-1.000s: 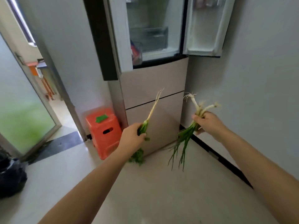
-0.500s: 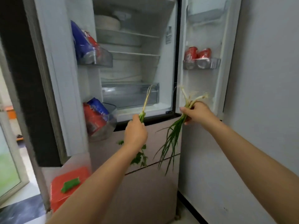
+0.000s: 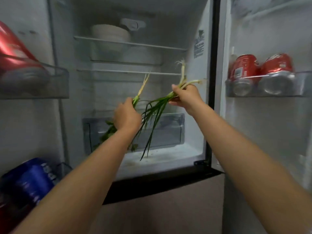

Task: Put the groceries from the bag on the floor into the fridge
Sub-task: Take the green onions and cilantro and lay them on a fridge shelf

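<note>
The fridge (image 3: 199,48) stands open right in front of me, both doors swung wide. My left hand (image 3: 127,115) grips a sprig of coriander (image 3: 141,88), pale root up and leaves hanging below my wrist. My right hand (image 3: 186,97) holds a bunch of spring onions (image 3: 155,112), white roots up, green blades drooping down and left. Both hands are inside the fridge opening, above the clear crisper drawer (image 3: 170,130). The bag on the floor is out of view.
A white bowl (image 3: 110,33) sits on the top glass shelf. Two red cans (image 3: 260,71) lie in the right door's bin. The left door holds a red packet (image 3: 15,54) above and a blue packet (image 3: 33,179) below. The lower shelves look bare.
The view rose from the floor to the fridge interior and closed in. Both hands carried the greens up and forward, from in front of the lower drawers into the fridge opening.
</note>
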